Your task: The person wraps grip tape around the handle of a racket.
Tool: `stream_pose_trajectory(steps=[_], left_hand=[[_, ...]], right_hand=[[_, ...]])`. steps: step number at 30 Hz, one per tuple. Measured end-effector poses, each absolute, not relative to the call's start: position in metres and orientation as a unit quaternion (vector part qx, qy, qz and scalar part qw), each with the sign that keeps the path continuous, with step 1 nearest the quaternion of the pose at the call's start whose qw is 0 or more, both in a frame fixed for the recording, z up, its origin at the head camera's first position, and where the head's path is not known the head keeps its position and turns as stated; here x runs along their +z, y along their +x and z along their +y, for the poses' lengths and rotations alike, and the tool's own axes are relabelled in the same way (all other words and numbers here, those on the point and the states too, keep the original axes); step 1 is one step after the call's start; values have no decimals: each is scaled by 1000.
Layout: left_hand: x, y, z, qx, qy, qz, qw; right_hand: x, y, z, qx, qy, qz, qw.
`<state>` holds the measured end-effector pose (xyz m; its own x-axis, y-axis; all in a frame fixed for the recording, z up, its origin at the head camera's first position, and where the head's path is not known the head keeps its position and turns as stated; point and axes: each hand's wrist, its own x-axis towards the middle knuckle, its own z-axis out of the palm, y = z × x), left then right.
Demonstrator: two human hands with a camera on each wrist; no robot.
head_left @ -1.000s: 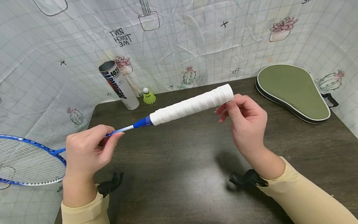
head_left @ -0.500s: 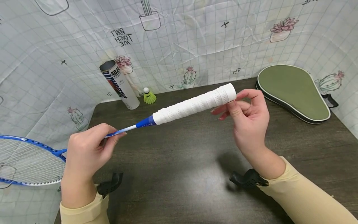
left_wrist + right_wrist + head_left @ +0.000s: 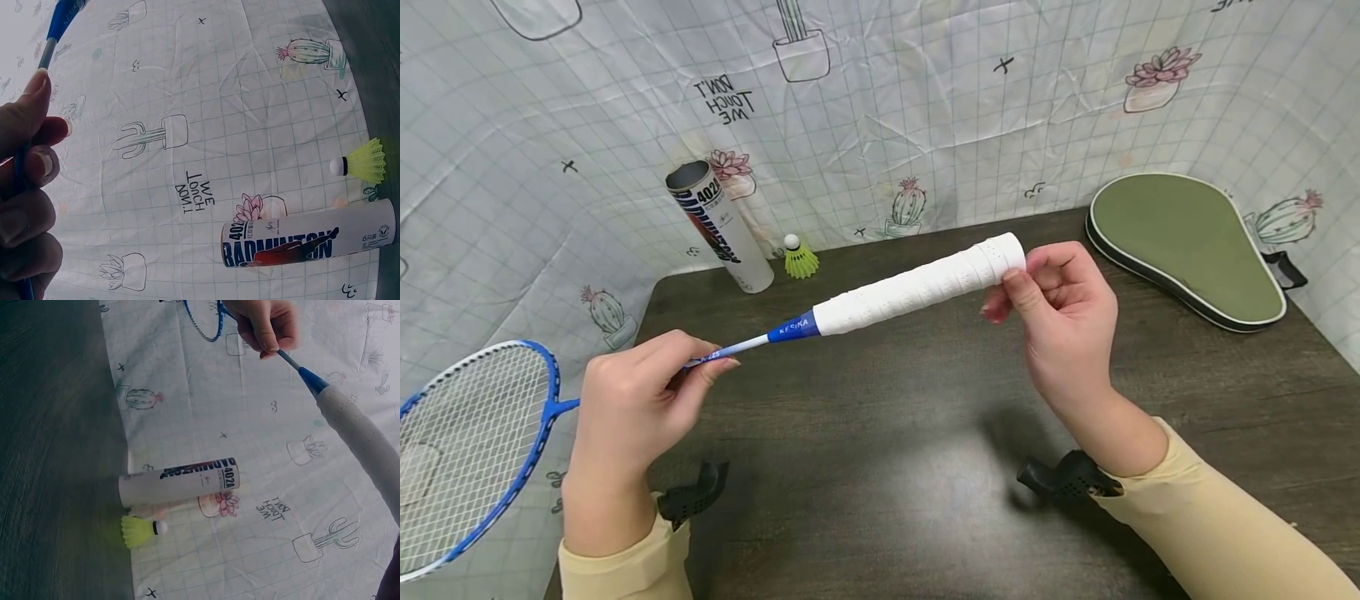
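A blue-and-white badminton racket (image 3: 917, 292) is held up across the head view, its white perforated grip wrap toward the right and its strung head at the far left, partly cut off. My left hand (image 3: 632, 400) pinches the thin shaft between thumb and fingers; the left wrist view shows those fingers (image 3: 25, 225) curled along it. At the butt end of the handle, my right hand (image 3: 1067, 325) pinches with thumb and index finger. Its other fingers are partly hidden behind the thumb. Only a dark edge of that hand appears in the right wrist view.
A white shuttlecock tube (image 3: 730, 237) stands upright at the back left, with a yellow shuttlecock (image 3: 801, 260) beside it. A green paddle-shaped case (image 3: 1183, 246) lies at the back right of the dark wooden table (image 3: 880, 467). A patterned curtain (image 3: 880, 108) hangs behind.
The racket has rolled about its shaft, so the strung face shows broader and the blue cone's lettering faces up. The handle's butt end has dipped slightly; my right fingers have shifted around it.
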<state>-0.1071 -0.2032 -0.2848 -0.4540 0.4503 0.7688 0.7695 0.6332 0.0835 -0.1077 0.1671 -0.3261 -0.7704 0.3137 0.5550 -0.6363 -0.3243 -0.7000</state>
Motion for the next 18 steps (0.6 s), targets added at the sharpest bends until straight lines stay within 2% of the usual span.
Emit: stream_pose_trajectory(steps=[6, 14, 18], left_hand=[[-287, -108, -208, -214, -367, -830, 361], [-287, -111, -210, -222, -369, -830, 355], [-288, -113, -209, -210, -374, -830, 357]], right_hand=[[-325, -113, 165, 782, 168, -512, 314], [-328, -117, 180, 785, 174, -540, 249], [-332, -118, 188, 775, 160, -556, 252]])
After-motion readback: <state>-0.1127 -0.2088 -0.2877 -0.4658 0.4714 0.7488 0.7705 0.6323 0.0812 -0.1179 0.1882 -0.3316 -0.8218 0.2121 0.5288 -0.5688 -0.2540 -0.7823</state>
